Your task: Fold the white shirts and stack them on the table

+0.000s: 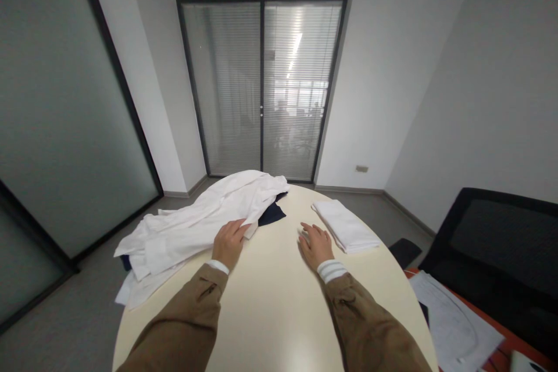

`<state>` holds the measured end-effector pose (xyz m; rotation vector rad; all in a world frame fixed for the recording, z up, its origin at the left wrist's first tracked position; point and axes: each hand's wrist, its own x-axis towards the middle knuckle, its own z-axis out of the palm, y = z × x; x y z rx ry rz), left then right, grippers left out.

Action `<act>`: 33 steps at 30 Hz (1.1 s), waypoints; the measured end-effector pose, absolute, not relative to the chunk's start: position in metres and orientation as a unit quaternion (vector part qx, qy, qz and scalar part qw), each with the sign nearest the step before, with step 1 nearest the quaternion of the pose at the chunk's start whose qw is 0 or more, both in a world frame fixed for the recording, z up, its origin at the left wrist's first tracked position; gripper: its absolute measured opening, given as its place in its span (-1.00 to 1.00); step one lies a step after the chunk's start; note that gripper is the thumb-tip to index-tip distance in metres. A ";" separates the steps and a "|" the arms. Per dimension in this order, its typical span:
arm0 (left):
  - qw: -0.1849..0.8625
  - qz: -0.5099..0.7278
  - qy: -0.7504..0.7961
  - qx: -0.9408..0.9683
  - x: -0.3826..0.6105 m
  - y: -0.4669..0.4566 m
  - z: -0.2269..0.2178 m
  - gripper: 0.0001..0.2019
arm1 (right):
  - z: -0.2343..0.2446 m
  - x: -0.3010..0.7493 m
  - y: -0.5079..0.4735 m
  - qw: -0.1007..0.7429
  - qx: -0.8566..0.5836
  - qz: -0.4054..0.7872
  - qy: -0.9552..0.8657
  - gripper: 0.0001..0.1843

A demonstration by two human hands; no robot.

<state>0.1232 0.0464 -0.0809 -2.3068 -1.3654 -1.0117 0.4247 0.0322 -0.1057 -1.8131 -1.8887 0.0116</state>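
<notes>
A loose heap of white shirts (196, 224) lies rumpled across the left side of the table, its lower end hanging over the edge. Dark navy cloth (272, 215) shows from under it on the right. My left hand (230, 242) is closed at the near right edge of the heap, fingers bent over the white fabric; the thumb is hidden. My right hand (314, 244) hovers over or rests on the table with its fingers apart and nothing in them. Just to its right lies a flat, folded piece of white cloth (346, 225).
The round cream table (270, 314) fills the foreground. On the right stand a black mesh chair (501, 256) and an orange-red surface (518, 340) with white papers (457, 319) and a cable. A glass partition with blinds (261, 87) is behind the table.
</notes>
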 end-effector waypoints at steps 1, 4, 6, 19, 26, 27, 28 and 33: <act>0.134 -0.355 -0.452 -0.807 0.129 0.043 -0.081 -0.63 | -0.105 0.425 0.033 0.263 -0.659 0.016 -0.705 -0.45; 0.119 -0.360 -0.383 -0.842 0.145 0.032 -0.083 -0.62 | -0.102 0.424 0.032 0.289 -0.606 0.048 -0.740 -0.25; 0.098 -0.338 -0.321 -0.879 0.155 0.026 -0.083 -0.62 | -0.098 0.422 0.029 0.298 -0.550 0.070 -0.777 -0.12; 0.030 -0.295 -0.371 -0.880 0.192 -0.006 -0.072 -0.49 | -0.093 0.415 0.029 0.345 -0.515 0.146 -0.771 -0.66; 0.009 -0.174 -0.526 -0.832 0.188 -0.006 -0.075 -0.36 | -0.099 0.420 0.038 0.575 -0.509 0.173 -0.617 -0.61; -0.007 -0.148 -0.532 -0.834 0.190 -0.008 -0.073 -0.39 | -0.100 0.420 0.039 0.591 -0.504 0.179 -0.604 -0.60; -0.019 -0.129 -0.533 -0.836 0.193 -0.011 -0.071 -0.42 | -0.099 0.420 0.039 0.606 -0.501 0.183 -0.590 -0.59; -0.034 -0.127 -0.515 -0.847 0.206 -0.032 -0.060 -0.53 | -0.093 0.424 0.039 0.680 -0.522 0.185 -0.480 -0.55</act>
